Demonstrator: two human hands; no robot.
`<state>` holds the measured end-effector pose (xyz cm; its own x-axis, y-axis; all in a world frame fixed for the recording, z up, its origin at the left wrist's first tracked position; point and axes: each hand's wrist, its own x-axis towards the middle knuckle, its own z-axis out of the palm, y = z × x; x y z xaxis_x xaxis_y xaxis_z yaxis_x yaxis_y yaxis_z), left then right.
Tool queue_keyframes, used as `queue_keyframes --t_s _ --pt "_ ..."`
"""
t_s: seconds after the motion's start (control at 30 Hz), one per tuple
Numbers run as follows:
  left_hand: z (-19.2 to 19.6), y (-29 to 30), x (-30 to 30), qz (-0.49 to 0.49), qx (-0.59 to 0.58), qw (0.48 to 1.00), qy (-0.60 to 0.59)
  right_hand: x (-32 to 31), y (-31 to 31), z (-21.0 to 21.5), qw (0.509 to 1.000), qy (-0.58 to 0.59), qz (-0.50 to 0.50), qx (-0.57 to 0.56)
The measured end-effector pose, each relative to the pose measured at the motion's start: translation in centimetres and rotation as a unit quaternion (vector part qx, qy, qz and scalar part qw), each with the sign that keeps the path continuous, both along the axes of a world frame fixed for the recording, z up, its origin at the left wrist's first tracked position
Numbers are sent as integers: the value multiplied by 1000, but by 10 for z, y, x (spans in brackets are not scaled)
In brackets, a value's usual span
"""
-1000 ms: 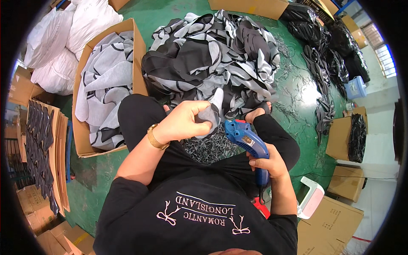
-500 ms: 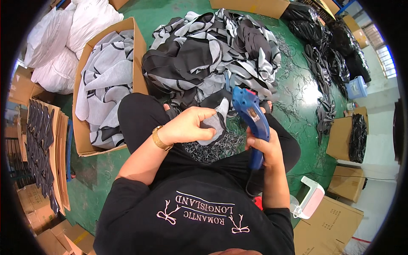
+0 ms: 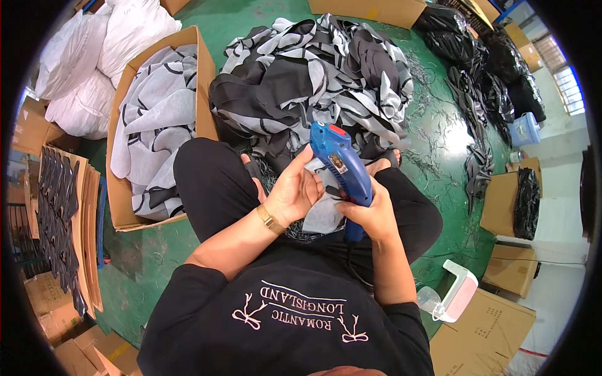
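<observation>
Seen from the head camera, a person sits cross-legged on a green floor (image 3: 188,263), both hands raised over the lap. The right hand (image 3: 374,216) is wrapped tight around the grip of a blue handheld gun-shaped tool (image 3: 342,169) with a red button at its top, held upright with its nose pointing away from the body. The left hand (image 3: 295,191), a gold wristband at its wrist, has its fingers curled around a grey fabric piece (image 3: 323,210), pressing it against the side of the tool; whether the tool's tip touches the cloth is hard to make out, as the hand covers the spot. The fabric piece lies between the two hands, just above the lap. Ahead of the knees rises a heap of black, grey and white cut fabric (image 3: 307,81). To the person's left stands an open cardboard box (image 3: 204,94) filled with grey pieces, white sacks (image 3: 100,50) behind it.
</observation>
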<state>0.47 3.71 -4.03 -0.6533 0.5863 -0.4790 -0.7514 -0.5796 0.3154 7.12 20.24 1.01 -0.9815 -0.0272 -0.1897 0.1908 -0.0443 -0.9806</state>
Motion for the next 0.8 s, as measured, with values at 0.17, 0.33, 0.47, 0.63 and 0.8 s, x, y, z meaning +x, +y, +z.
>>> queue_keyframes --t_s 0.17,0.33,0.47,0.63,0.8 --pt "2 -4 -8 -4 145 989 12 9 13 -9 999 -25 -38 9" --pt "22 -11 -4 25 3 982 187 12 31 -8 996 -18 -59 62" --pt "26 -15 -9 55 -46 974 214 33 47 -1 996 -64 -60 9" --pt "32 -15 -10 91 -83 966 226 57 51 -7 993 -113 -21 -18" --pt "27 -11 -7 106 -117 955 250 60 44 -6 992 -126 -1 -4"
